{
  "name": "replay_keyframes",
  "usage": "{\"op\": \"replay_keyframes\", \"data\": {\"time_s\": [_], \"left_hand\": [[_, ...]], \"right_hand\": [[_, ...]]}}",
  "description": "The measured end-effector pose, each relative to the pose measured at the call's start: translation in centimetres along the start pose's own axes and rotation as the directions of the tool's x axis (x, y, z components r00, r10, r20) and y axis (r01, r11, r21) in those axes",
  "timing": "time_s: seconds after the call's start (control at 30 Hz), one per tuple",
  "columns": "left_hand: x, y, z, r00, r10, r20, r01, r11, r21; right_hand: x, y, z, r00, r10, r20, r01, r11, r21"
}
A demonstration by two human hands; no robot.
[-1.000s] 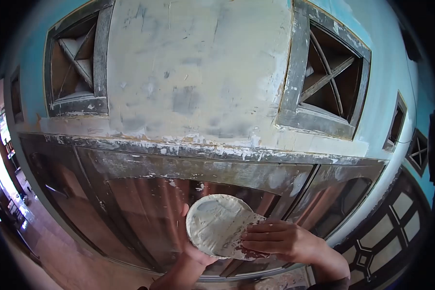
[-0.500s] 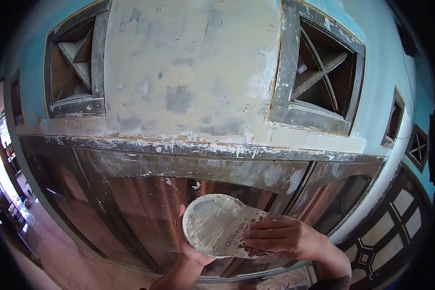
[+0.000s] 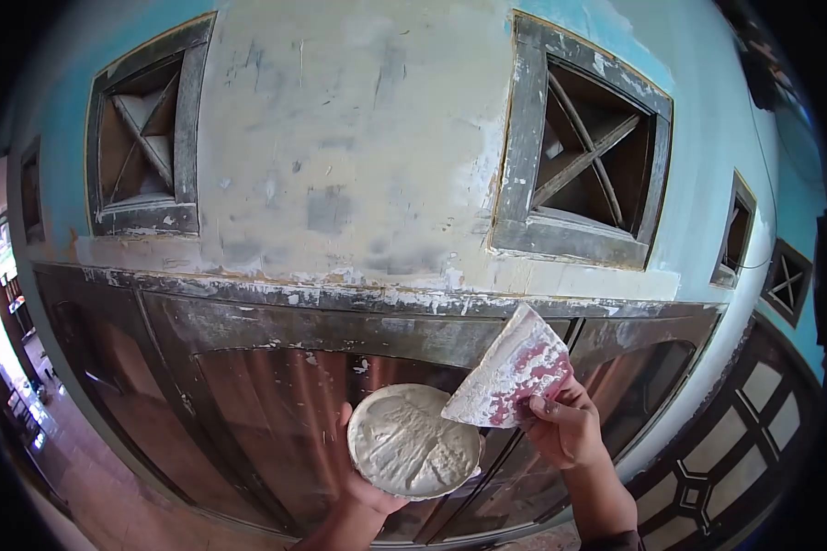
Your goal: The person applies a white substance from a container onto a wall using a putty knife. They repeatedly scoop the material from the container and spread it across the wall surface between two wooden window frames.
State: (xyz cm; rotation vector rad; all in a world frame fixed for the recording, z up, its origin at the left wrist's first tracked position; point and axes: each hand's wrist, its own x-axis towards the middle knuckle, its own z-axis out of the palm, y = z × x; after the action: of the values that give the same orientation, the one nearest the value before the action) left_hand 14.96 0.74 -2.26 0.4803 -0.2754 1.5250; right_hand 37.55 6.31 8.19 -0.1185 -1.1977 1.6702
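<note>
My left hand (image 3: 369,493) holds a round bowl (image 3: 353,456) from its left side and below, the fingers partly hidden behind it. Off-white putty (image 3: 413,441) fills the bowl, its surface marked with ridges. Just above and right of the bowl, my right hand (image 3: 565,427) grips a wide, flat putty spreader (image 3: 513,375), thumb on the near face. The spreader is pinkish red and crusted with white putty. Its long edge slants up to the right, and its lower left corner is close to the bowl's rim.
Ahead is a patchy cream wall (image 3: 358,147) with grey marks. Two framed vents with crossed slats, a left vent (image 3: 193,138) and a right vent (image 3: 524,138), flank it. Below run a chipped ledge (image 3: 340,296) and dark wooden glazed panels (image 3: 276,404). A tiled floor (image 3: 110,468) shows at left.
My right hand has lifted the spreader off the putty and turned it upright, up and to the right. The bowl has tilted and sunk slightly; the view has shifted a little.
</note>
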Motion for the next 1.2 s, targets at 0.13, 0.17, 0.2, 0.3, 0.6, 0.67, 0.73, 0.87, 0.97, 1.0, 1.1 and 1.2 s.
{"op": "replay_keyframes", "data": {"time_s": [0.13, 0.17, 0.2, 0.3, 0.6, 0.67, 0.73, 0.87, 0.97, 1.0, 1.1, 1.2], "left_hand": [[-0.2, 0.2, 0.3, 0.999, 0.018, -0.040, -0.016, 0.999, 0.035], [-0.2, 0.2, 0.4, 1.000, 0.023, 0.019, -0.023, 0.999, -0.037], [-0.3, 0.2, 0.6, 1.000, 0.028, 0.013, -0.028, 0.999, -0.036], [-0.5, 0.0, 0.3, 0.987, 0.029, -0.159, -0.026, 1.000, 0.017], [-0.2, -0.4, 1.3, 0.999, -0.038, -0.008, 0.037, 0.998, -0.051], [-0.1, -0.3, 1.4, 0.999, -0.038, 0.001, 0.038, 0.999, -0.012], [-0.1, -0.3, 1.2, 0.999, -0.045, 0.029, 0.046, 0.997, -0.057], [-0.2, -0.8, 1.3, 0.999, -0.037, -0.003, 0.037, 0.998, -0.059], [-0.2, -1.0, 0.9, 0.999, -0.020, 0.028, 0.023, 0.993, -0.115], [-0.1, -0.8, 0.6, 0.997, -0.053, 0.060, 0.062, 0.986, -0.157], [0.0, -0.7, 0.4, 0.988, -0.074, 0.134, 0.098, 0.978, -0.185], [0.0, -0.8, 0.1, 0.992, -0.045, 0.119, 0.060, 0.990, -0.128]], "right_hand": [[-0.1, 0.4, -0.1, 1.000, 0.006, -0.010, -0.006, 1.000, -0.016], [-0.2, 0.3, 0.5, 0.993, -0.089, 0.076, 0.109, 0.933, -0.342], [-0.1, 0.2, 0.8, 0.971, -0.147, 0.190, 0.235, 0.752, -0.617], [1.1, -0.3, 2.0, 0.779, -0.036, 0.626, 0.584, 0.405, -0.704], [1.7, 1.2, 2.7, 0.617, 0.225, 0.755, 0.774, 0.001, -0.633], [1.5, 1.1, 2.4, 0.600, 0.244, 0.762, 0.788, -0.014, -0.616], [1.3, 0.6, 2.3, 0.598, 0.264, 0.756, 0.786, -0.013, -0.617], [1.1, 0.6, 2.7, 0.636, 0.184, 0.749, 0.760, 0.015, -0.649], [0.9, 1.2, 3.1, 0.631, 0.199, 0.750, 0.766, -0.006, -0.643], [0.5, 1.4, 3.0, 0.626, 0.212, 0.750, 0.769, -0.008, -0.639], [0.3, 1.0, 2.8, 0.623, 0.240, 0.744, 0.763, 0.020, -0.646], [0.2, 0.4, 2.4, 0.672, 0.213, 0.710, 0.706, 0.107, -0.700]]}}
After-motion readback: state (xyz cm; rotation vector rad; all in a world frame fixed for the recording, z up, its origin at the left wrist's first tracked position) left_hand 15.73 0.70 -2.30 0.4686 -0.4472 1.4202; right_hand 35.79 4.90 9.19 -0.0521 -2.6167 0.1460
